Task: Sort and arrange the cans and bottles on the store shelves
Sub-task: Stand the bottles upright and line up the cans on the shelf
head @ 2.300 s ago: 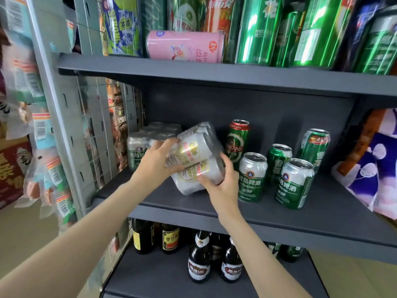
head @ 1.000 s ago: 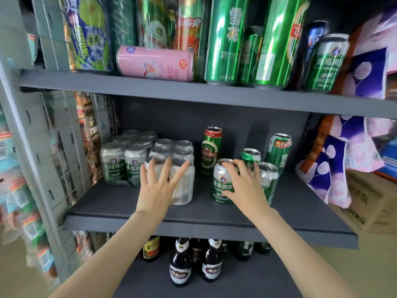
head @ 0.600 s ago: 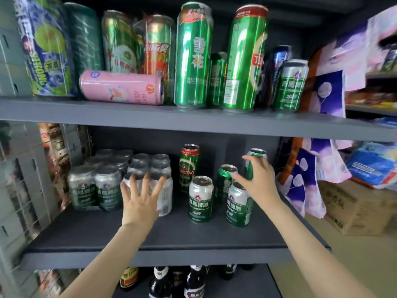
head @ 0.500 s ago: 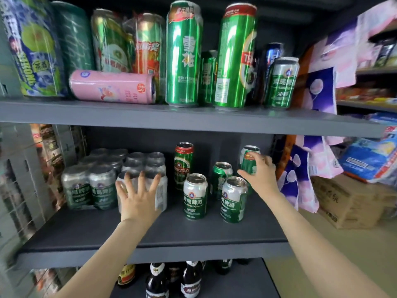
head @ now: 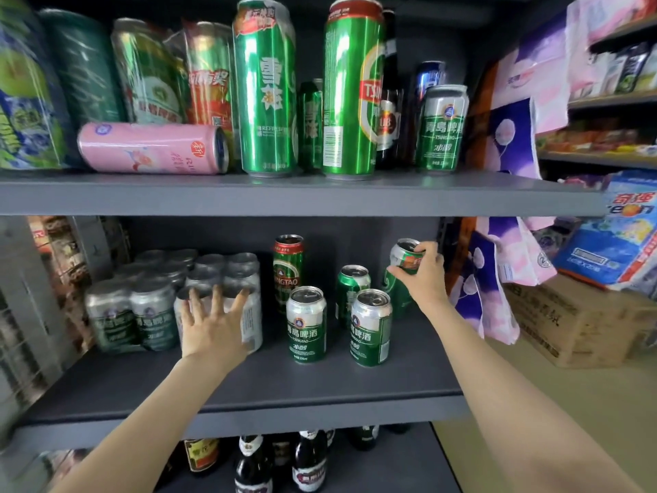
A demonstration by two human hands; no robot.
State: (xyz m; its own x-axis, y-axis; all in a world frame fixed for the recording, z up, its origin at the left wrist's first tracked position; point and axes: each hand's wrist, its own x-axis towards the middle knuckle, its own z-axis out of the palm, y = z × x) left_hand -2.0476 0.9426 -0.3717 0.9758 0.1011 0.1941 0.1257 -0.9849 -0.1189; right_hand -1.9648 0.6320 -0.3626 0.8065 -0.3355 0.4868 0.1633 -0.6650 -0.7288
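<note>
Fingers of right hand (head: 421,279) grip tilted green can (head: 403,275) — left hand (head: 213,325), fingers splayed, presses wrapped can pack (head: 227,290).

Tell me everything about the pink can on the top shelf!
The pink can is slim and looks like metal. It lies on its side along the front of the top shelf, with its silver end facing right. Red Chinese writing and a small pinkish drawing decorate its side. Taller upright cans stand right behind it, and a tall green can stands just to its right. No hand touches it.
</note>
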